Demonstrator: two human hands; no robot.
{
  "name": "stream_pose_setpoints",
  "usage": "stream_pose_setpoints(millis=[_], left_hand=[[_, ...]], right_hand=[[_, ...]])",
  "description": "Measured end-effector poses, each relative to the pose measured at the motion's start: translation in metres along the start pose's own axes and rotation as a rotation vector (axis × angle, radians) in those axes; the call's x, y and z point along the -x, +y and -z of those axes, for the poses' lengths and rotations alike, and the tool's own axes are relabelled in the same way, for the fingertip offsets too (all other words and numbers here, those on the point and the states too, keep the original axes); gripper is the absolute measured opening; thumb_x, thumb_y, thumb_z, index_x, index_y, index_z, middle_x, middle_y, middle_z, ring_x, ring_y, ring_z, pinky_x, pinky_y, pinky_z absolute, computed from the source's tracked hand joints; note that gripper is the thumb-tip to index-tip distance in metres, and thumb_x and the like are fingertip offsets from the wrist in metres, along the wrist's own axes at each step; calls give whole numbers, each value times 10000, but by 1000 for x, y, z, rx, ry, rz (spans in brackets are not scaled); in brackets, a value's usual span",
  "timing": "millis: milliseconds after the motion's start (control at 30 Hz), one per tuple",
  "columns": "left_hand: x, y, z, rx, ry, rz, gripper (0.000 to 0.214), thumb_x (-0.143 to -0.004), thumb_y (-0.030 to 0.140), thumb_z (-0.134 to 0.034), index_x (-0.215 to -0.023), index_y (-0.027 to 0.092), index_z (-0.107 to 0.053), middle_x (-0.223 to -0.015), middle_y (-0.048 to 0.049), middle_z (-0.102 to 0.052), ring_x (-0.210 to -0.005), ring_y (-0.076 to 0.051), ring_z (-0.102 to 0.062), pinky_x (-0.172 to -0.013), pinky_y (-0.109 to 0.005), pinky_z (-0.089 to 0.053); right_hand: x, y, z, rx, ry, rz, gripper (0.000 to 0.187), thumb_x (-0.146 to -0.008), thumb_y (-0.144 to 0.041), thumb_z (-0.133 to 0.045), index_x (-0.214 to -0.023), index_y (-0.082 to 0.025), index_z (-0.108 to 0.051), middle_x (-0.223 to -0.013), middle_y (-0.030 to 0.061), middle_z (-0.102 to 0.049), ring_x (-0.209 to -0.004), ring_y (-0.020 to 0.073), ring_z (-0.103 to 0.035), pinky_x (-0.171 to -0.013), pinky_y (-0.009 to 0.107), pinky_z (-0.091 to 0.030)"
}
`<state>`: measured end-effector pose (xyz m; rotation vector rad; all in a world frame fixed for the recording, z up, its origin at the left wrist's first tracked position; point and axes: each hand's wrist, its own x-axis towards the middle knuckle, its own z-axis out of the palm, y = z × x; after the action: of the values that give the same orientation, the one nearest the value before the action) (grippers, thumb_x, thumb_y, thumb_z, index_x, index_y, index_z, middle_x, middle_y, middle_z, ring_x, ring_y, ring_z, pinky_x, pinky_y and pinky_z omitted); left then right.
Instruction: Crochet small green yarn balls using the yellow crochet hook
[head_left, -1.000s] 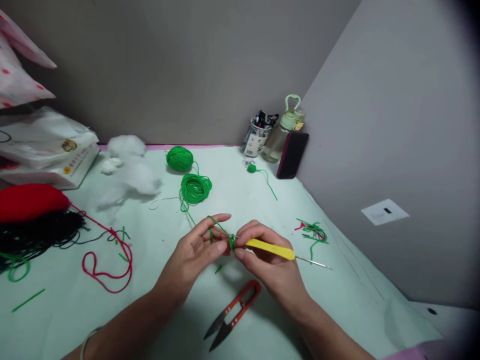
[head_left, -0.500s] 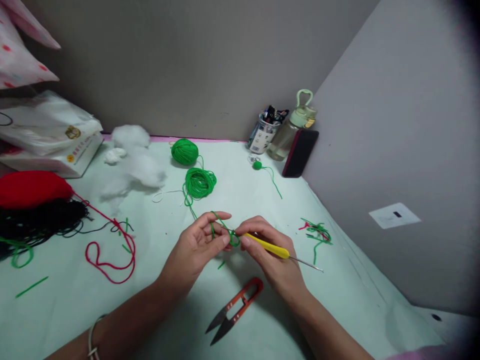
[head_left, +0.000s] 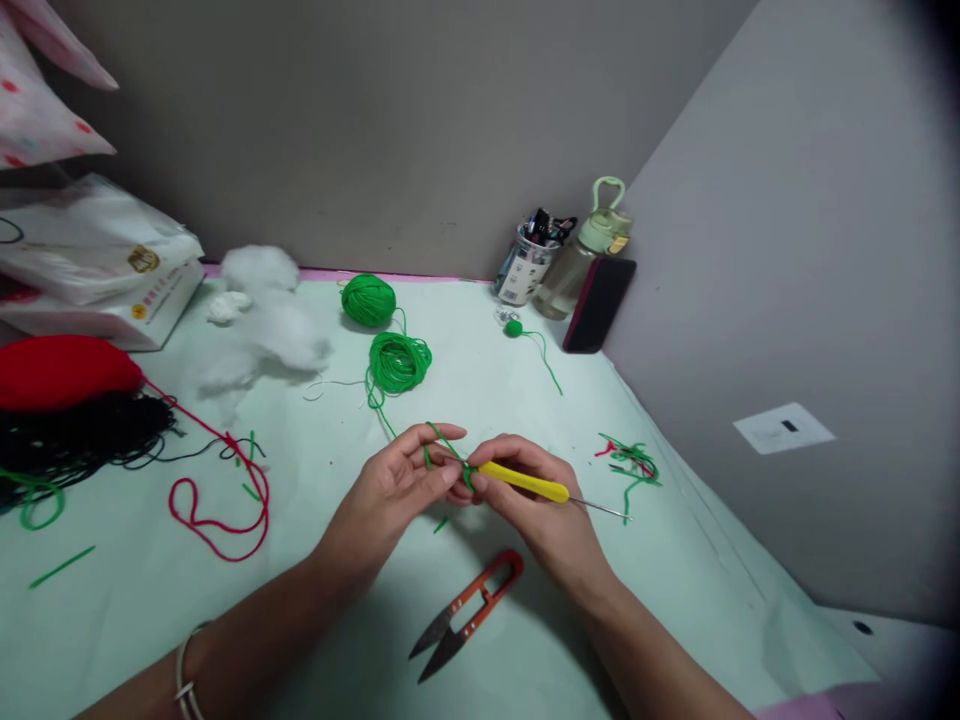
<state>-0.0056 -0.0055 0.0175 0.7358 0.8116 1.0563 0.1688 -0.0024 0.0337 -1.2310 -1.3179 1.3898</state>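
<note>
My right hand [head_left: 540, 500] grips a crochet hook [head_left: 529, 482] by its yellow handle, its rear metal end pointing out to the right. The hook's working end is among a small loop of green yarn [head_left: 469, 475] between my hands. My left hand [head_left: 401, 480] pinches that yarn between thumb and fingers, with a strand passing over the index finger. From there the strand runs back to a loose green coil [head_left: 400, 362] and a green yarn ball [head_left: 368, 300]. Below my hands lie thread snips [head_left: 469, 615] with orange handles, blades spread.
White stuffing [head_left: 270, 315], a red yarn skein [head_left: 67, 372] and black yarn [head_left: 82, 440] lie at left, near white packages [head_left: 105, 300]. At the back right stand a pen cup [head_left: 525, 265], a bottle [head_left: 566, 280] and a phone [head_left: 600, 305]. Yarn scraps [head_left: 636, 462] lie at right.
The crochet hook has turned to a flatter angle and shifted slightly left. The green loop between my hands looks smaller and my fingertips are closer together.
</note>
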Motion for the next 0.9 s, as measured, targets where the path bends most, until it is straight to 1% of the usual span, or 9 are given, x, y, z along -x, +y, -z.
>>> stream_pose_setpoints(millis=[133,267,400,500,600,700,800,900], left_hand=[[-1,-1,1,28,-18,13,315,-852,246,-808,-1148,205,-707,-923,-23,-675,-861,-175,-682,-828,-317,-552],[-2,-4,2,25,-28,40,330,-835,242,-823,-1141,196,-709,-882,-15,-669,-845,-166,-666,-821,-309,-550],[-2,-5,3,6,-36,65,345,-854,268,-804,-1174,202,-694,-921,-32,-690,-858,-182,-683,-849,-335,-546],[-1,-5,3,5,-4,60,322,-856,260,-797,-1155,210,-691,-897,-15,-669,-869,-178,-672,-864,-326,-523],[0,-5,4,-37,38,31,293,-856,244,-791,-1135,215,-707,-848,6,-640,-856,-157,-629,-843,-288,-485],[0,-5,5,-60,56,19,280,-851,236,-786,-1121,216,-716,-818,14,-618,-817,-154,-601,-824,-292,-474],[-1,-5,5,-31,46,19,275,-851,240,-784,-1114,210,-706,-809,18,-611,-793,-156,-619,-801,-304,-488],[-3,-6,3,5,17,25,300,-854,246,-790,-1133,204,-690,-811,20,-623,-765,-151,-647,-784,-309,-513]], right_hand=[[-1,-3,-1,3,25,19,83,-795,-272,-788,-858,-233,-749,-801,-1,-710,-718,154,-641,-671,282,-504],[-1,-6,-4,19,49,29,85,-774,-257,-805,-830,-232,-747,-804,-5,-705,-698,143,-631,-659,270,-509],[-1,-4,-2,-30,-4,-5,89,-815,-288,-793,-868,-234,-748,-784,-8,-707,-698,139,-647,-669,263,-519],[-2,-1,0,-75,-36,-18,124,-854,-342,-773,-904,-231,-750,-775,0,-710,-708,146,-656,-682,271,-525],[-1,0,1,-35,-25,-13,117,-849,-331,-777,-894,-225,-754,-740,-6,-691,-690,138,-627,-664,260,-501],[-1,-2,-1,-6,-27,-14,112,-826,-313,-789,-878,-221,-751,-708,-11,-673,-666,137,-609,-641,258,-489],[-1,-4,-2,-21,-30,-18,95,-812,-295,-790,-856,-224,-745,-713,-10,-680,-667,143,-623,-640,264,-498],[-1,-5,-3,-23,-5,-7,76,-804,-274,-786,-846,-226,-745,-749,-6,-699,-679,141,-635,-645,261,-499]])
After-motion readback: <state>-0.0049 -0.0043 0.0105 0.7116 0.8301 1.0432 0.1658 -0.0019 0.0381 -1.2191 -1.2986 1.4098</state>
